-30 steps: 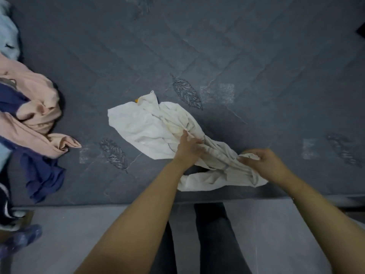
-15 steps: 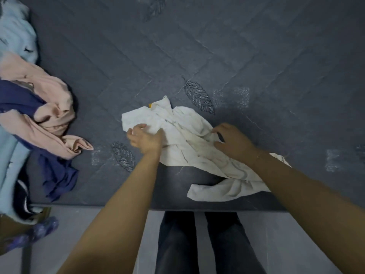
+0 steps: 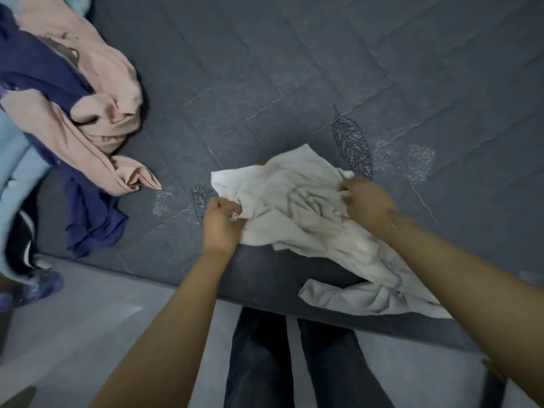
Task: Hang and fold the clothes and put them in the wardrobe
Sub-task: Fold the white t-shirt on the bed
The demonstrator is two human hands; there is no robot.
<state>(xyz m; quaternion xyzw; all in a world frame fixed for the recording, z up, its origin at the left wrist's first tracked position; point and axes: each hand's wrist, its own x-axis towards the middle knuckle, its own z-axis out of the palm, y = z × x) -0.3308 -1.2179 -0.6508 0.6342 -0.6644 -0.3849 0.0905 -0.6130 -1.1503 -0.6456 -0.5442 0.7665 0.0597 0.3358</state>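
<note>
A crumpled white garment [image 3: 297, 201] lies near the front edge of the grey quilted bed [image 3: 294, 69]. Part of it trails toward the lower right, over the bed's edge. My left hand [image 3: 219, 222] grips its left edge with curled fingers. My right hand [image 3: 365, 201] grips a bunch of the cloth at its upper right side. A small yellow spot shows at the garment's top edge.
A pile of clothes sits at the left of the bed: a pink garment [image 3: 100, 113], a dark blue one [image 3: 88, 219] and a light blue one [image 3: 14, 178]. Pale floor [image 3: 88, 319] and my dark trouser legs [image 3: 294, 363] are below the bed's edge.
Both hands shifted along the white garment and now grip it at its left edge and upper right. The view has swung to the left and nearer, so the clothes pile looks bigger.
</note>
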